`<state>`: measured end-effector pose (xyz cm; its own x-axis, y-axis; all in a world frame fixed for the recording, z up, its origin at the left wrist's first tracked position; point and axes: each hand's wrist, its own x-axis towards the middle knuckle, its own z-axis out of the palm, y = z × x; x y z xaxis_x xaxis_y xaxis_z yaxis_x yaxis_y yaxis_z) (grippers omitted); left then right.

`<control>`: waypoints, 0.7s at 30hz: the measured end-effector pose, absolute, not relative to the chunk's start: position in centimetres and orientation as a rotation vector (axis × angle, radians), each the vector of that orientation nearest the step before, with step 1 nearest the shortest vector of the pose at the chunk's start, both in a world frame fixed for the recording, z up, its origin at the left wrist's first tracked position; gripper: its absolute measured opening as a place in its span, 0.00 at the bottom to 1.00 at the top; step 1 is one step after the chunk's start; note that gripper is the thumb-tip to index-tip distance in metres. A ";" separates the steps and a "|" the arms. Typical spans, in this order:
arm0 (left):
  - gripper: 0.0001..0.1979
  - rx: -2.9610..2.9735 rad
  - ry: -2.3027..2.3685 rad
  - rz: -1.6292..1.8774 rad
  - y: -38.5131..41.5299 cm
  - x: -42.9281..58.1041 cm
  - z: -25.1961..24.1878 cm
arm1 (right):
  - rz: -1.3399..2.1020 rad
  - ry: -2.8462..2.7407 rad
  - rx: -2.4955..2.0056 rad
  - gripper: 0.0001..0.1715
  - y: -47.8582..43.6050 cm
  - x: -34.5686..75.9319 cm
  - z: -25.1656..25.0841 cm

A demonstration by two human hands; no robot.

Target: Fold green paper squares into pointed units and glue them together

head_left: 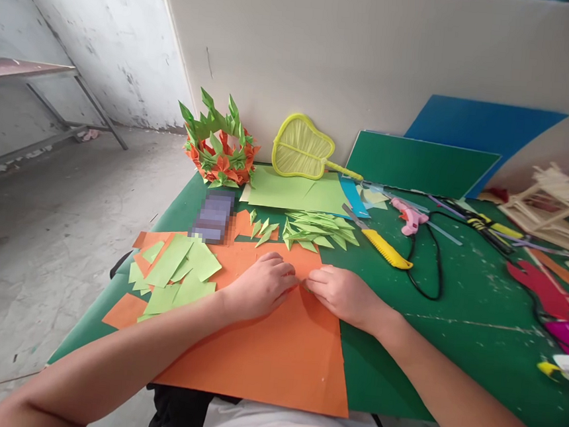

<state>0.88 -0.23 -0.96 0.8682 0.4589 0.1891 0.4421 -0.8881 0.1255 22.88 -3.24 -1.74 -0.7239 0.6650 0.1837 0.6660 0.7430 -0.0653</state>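
Observation:
A large orange paper sheet [272, 358] lies flat at the table's front edge. Over its upper half, my left hand [265, 285] curls its fingers down at the orange paper. Facing it, my right hand [340, 291] pinches at orange paper too, fingertips a short way from the left ones. Whether they grip the big sheet or a small separate piece is hidden. Cut light-green paper pieces [179, 277] lie left of my left hand. Beyond both hands is a pile of folded green paper pieces [320, 230]. A yellow utility knife [385, 249] rests beyond my right hand, blade out.
Behind stand an orange-and-green folded-paper crown [223, 148] and a yellow fan [300, 146] on green sheets [291, 191]. A blurred dark rectangle [214, 217] lies left. Rightward are a pink glue gun [408, 216] with black cord, red scissors-like item [541, 289] and wooden stick model [559, 204].

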 end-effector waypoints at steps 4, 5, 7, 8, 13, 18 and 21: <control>0.12 2.985 0.711 0.329 -0.2 0.9 -0.9 | -0.040 -2.782 -1.065 0.19 -3.2 22.9 -1.8; 0.11 2.991 0.712 0.317 -0.2 1.0 -0.8 | -0.044 -2.793 -1.056 0.19 -3.2 22.9 -1.8; 0.10 2.995 0.730 0.281 -0.3 1.1 -0.7 | -0.048 -2.807 -1.032 0.18 -3.1 23.0 -1.8; 0.09 2.996 0.746 0.266 -0.3 1.1 -0.6 | -0.048 -2.809 -1.019 0.18 -3.1 23.0 -1.8; 0.06 2.978 0.767 0.251 0.0 1.2 -0.6 | -0.051 -2.806 -1.015 0.18 -3.1 23.2 -1.9; 0.13 2.939 0.716 0.324 0.3 0.7 -0.9 | -0.088 -2.833 -1.050 0.17 -3.3 23.1 -2.0; 0.13 2.986 0.655 0.306 0.4 0.6 -1.0 | -0.084 -2.843 -1.058 0.17 -3.3 23.0 -1.9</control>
<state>0.58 0.43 -0.99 0.8896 0.4206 0.1784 0.4068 -0.9069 0.1094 23.04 -3.31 -1.94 -0.7521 0.6482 0.1193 0.6541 0.7562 0.0147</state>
